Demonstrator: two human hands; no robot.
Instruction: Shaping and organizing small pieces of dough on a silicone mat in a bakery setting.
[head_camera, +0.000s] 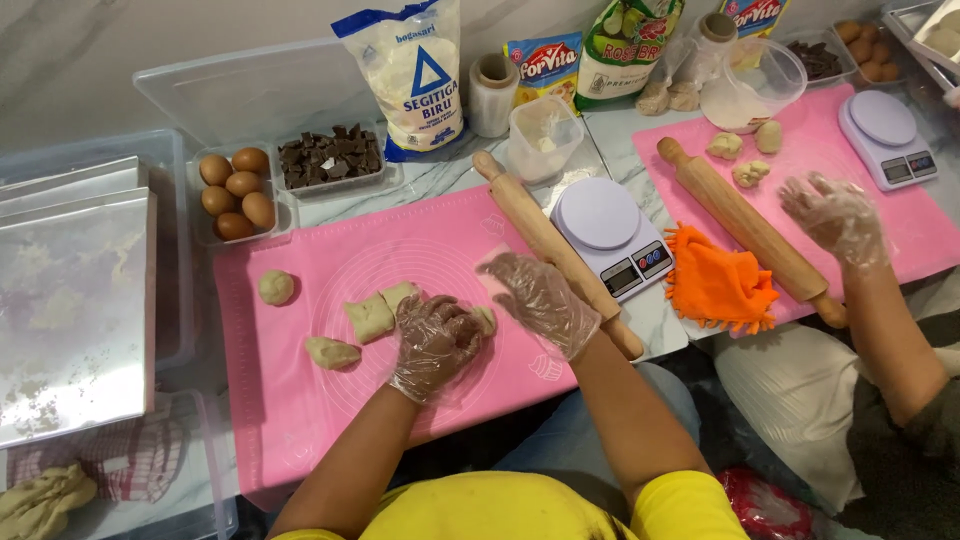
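Observation:
Both my hands wear clear plastic gloves over a pink silicone mat. My left hand is curled over a small piece of pale dough and presses it on the mat. Just to the right, my right hand hovers with fingers spread and holds nothing. More dough lies on the mat to the left: a round ball, a flat lump and two squarish pieces. A wooden rolling pin lies beside my right hand.
A white kitchen scale and orange cloth sit right of the mat. Eggs, chocolate chunks and a flour bag stand behind. Metal trays lie left. Another person's gloved hand works at a second pink mat with a rolling pin.

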